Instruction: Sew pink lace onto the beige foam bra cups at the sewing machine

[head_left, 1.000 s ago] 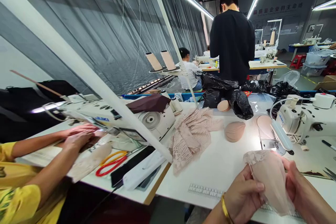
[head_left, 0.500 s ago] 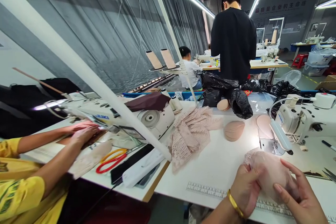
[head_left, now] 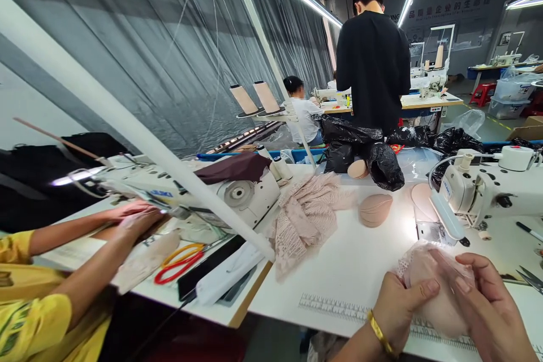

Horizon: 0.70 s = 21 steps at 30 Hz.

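Observation:
A pale pink bra cup (head_left: pixel 439 311) with sheer, lacy fabric over it is held between my two hands above the table's front edge. My left hand (head_left: pixel 396 311), with a gold bracelet at the wrist, grips its left side, thumb laid across the front. On the other side my right hand (head_left: pixel 494 302) pinches the thin fabric at the upper right edge between thumb and fingers. Just beyond the hands is the lit needle area of a white sewing machine (head_left: pixel 483 186), where another pink cup (head_left: pixel 422 201) lies. Beige cups (head_left: pixel 375 210) rest in a stack farther left.
Crumpled beige lace (head_left: pixel 307 215) lies left of the cups. A ruler strip (head_left: pixel 331 306) runs along the front edge. Scissors (head_left: pixel 530 278) and a pen (head_left: pixel 530 232) are at right. A co-worker's arms (head_left: pixel 97 266) work at the left machine (head_left: pixel 237 195); black bags (head_left: pixel 386 167) sit behind.
My right fingers have shifted to the cup's upper edge and now pinch the fabric there. My left thumb has moved across the cup's front. The view has shifted slightly.

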Each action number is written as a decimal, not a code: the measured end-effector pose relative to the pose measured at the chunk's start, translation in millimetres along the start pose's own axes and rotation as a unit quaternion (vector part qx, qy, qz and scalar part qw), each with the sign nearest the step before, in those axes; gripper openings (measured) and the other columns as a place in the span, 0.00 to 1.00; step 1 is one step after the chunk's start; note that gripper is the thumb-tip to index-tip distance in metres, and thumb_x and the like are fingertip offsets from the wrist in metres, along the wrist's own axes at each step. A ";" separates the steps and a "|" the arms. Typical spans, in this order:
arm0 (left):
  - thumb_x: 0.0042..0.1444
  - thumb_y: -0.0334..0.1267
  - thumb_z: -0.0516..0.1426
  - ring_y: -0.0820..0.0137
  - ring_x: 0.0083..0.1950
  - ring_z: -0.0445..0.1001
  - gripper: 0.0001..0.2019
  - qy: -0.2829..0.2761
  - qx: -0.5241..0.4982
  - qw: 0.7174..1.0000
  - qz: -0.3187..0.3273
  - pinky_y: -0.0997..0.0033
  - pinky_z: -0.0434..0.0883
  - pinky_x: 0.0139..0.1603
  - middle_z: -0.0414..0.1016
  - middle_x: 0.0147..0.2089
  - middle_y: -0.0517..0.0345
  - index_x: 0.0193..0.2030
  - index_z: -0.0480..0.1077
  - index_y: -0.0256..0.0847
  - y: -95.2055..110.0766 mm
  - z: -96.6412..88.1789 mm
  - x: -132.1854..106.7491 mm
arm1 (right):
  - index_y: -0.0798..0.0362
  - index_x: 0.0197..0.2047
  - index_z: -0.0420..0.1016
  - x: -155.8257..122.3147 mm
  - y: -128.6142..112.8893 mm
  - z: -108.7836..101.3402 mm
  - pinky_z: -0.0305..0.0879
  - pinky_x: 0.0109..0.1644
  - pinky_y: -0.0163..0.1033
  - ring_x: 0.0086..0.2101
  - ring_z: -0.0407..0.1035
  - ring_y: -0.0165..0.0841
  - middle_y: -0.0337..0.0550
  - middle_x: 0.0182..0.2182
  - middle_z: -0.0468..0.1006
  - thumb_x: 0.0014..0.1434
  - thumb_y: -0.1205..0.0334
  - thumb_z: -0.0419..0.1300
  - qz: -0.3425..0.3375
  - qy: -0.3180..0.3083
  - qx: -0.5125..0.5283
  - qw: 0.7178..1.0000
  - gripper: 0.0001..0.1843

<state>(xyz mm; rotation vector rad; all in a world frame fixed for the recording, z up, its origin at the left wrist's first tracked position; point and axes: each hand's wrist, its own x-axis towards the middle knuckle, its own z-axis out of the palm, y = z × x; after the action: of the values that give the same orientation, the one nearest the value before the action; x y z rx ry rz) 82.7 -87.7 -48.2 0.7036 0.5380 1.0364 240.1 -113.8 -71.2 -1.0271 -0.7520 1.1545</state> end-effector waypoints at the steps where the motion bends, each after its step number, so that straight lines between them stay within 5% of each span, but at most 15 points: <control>1: 0.44 0.43 0.77 0.51 0.54 0.80 0.31 -0.022 -0.001 1.000 -0.015 0.55 0.73 0.59 0.83 0.51 0.39 0.54 0.81 0.32 0.1 0.5 -1.5 | 0.43 0.51 0.76 1.2 -2.3 0.9 0.77 0.38 0.40 0.38 0.79 0.40 0.44 0.44 0.84 0.54 0.45 0.74 0.024 0.004 0.007 1.000 0.25; 4: 0.41 0.41 0.78 0.51 0.56 0.79 0.35 -0.057 -0.026 0.997 -0.052 0.56 0.73 0.59 0.82 0.54 0.40 0.57 0.79 0.35 1.2 1.2 -3.1 | 0.41 0.56 0.74 4.0 -6.0 2.7 0.75 0.33 0.39 0.35 0.79 0.41 0.42 0.42 0.85 0.53 0.42 0.74 0.129 0.029 0.007 0.991 0.31; 7: 0.41 0.41 0.78 0.52 0.54 0.80 0.32 -0.017 -0.037 0.998 -0.037 0.58 0.74 0.58 0.83 0.51 0.41 0.55 0.80 0.35 2.0 -0.1 0.6 | 0.40 0.63 0.71 0.8 -5.6 4.0 0.77 0.36 0.42 0.36 0.80 0.43 0.42 0.44 0.86 0.54 0.37 0.71 0.171 0.012 0.015 0.985 0.37; 15: 0.44 0.48 0.77 0.60 0.46 0.79 0.22 0.151 -0.080 0.985 0.033 0.64 0.73 0.53 0.84 0.44 0.45 0.41 0.83 0.34 1.4 -0.4 14.7 | 0.39 0.67 0.66 2.6 10.4 -14.1 0.78 0.49 0.52 0.43 0.81 0.46 0.43 0.41 0.86 0.51 0.41 0.75 0.118 -0.036 -0.033 0.992 0.44; 21: 0.44 0.50 0.76 0.58 0.47 0.80 0.24 0.154 -0.086 0.984 0.020 0.62 0.73 0.53 0.84 0.43 0.44 0.40 0.83 0.33 1.3 0.1 16.9 | 0.42 0.64 0.70 10.2 20.9 -23.5 0.79 0.47 0.52 0.40 0.81 0.46 0.45 0.38 0.85 0.50 0.42 0.76 0.097 -0.027 -0.030 0.994 0.42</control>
<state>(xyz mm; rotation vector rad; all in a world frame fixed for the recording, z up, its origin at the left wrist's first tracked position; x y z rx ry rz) 89.1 -72.1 -48.4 0.4039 0.6922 1.2226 256.2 -108.5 -99.7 -1.1427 -0.7455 1.3369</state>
